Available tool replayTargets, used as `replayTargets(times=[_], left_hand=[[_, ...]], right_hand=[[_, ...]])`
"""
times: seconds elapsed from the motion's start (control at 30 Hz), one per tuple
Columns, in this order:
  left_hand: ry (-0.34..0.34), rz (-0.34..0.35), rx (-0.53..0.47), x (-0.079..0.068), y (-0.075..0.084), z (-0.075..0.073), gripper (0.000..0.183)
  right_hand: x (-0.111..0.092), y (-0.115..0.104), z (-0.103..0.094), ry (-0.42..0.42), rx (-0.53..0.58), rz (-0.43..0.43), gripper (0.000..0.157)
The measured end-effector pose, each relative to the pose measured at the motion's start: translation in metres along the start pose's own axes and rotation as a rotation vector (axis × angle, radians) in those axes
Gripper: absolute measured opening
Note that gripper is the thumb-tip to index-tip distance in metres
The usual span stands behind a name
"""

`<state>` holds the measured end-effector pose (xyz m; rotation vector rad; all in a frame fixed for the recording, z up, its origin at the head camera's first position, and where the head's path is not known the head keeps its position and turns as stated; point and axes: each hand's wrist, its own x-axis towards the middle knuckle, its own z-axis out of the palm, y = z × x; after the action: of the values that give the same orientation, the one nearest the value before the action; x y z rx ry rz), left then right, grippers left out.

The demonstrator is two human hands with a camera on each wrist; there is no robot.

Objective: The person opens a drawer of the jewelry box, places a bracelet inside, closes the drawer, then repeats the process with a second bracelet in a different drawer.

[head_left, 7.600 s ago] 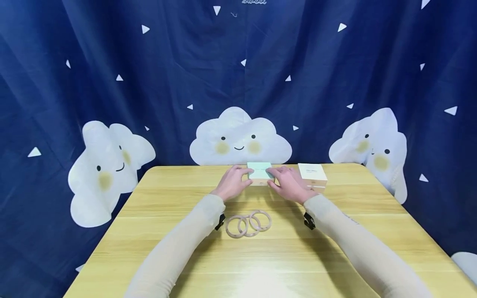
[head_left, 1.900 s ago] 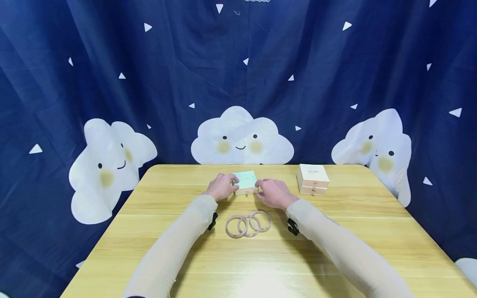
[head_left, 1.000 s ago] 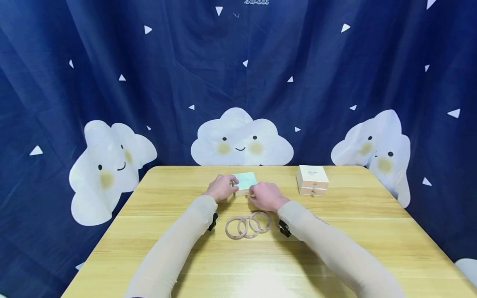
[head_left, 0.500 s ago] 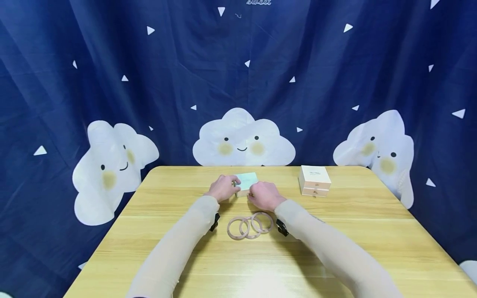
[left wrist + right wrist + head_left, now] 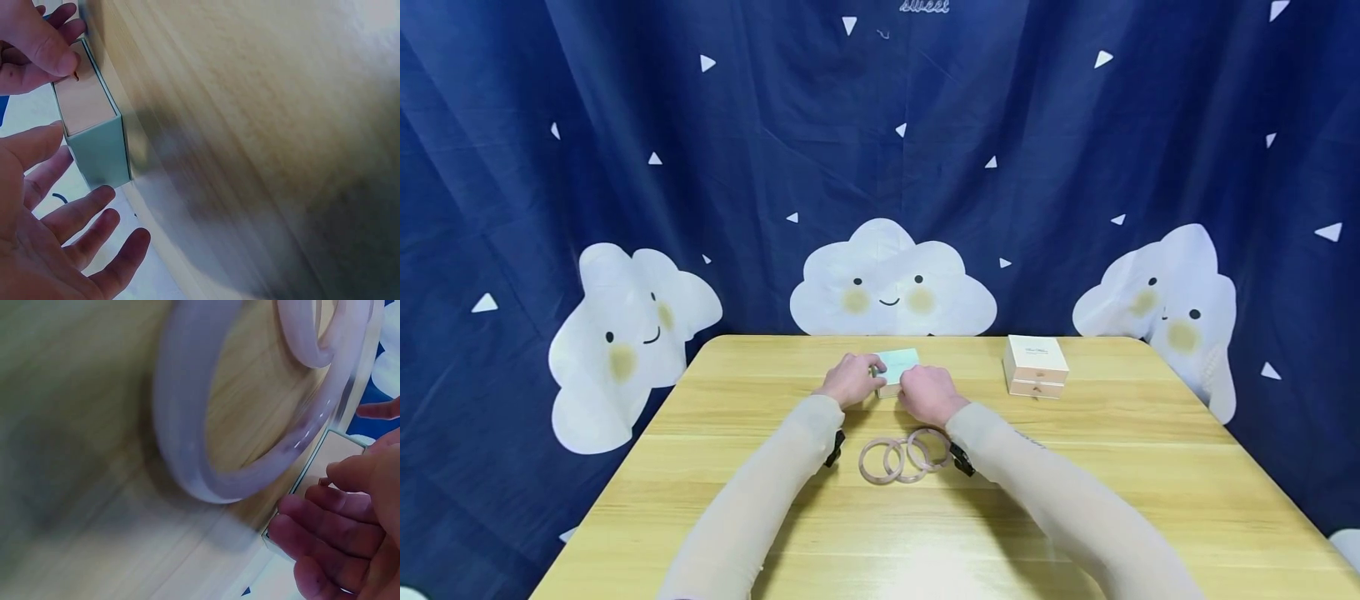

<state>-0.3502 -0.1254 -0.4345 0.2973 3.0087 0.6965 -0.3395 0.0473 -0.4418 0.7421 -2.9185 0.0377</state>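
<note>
A small mint-green drawer box (image 5: 897,362) with a pale pink drawer front (image 5: 87,103) stands upright on the table, its front facing me. My left hand (image 5: 850,379) is at its left side; thumb and index finger touch the box's edges, while the other fingers spread out fairly straight beside it. In front of the box, my right hand (image 5: 930,395) pinches the drawer's tiny pull tab (image 5: 324,481) between thumb and index finger. The drawer looks flush with the sleeve. Nearer to me lie three pale pink bangles (image 5: 880,461), overlapping in a row.
A taller cream and pink box (image 5: 1036,367) stands toward the back right of the wooden table (image 5: 820,533). Behind the table hangs a dark blue curtain (image 5: 760,108) with clouds and triangles. The bangles lie close to my right wrist.
Since the earliest frame the mint-green box has come nearer and slightly left. My right hand has left its right side and slid round to the front tab. My left hand stays at the box.
</note>
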Motion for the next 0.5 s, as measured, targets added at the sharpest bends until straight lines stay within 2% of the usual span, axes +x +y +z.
replayTargets(times=[0.27, 0.5], left_hand=[[-0.004, -0.005, -0.002, -0.0010, 0.0007, -0.0007, 0.028], [-0.002, 0.001, 0.003, 0.0001, -0.0014, 0.0004, 0.028]], right_hand=[[0.0016, -0.0041, -0.0005, 0.011, -0.039, 0.030, 0.023], [0.0008, -0.0044, 0.0024, 0.068, -0.075, 0.044, 0.020]])
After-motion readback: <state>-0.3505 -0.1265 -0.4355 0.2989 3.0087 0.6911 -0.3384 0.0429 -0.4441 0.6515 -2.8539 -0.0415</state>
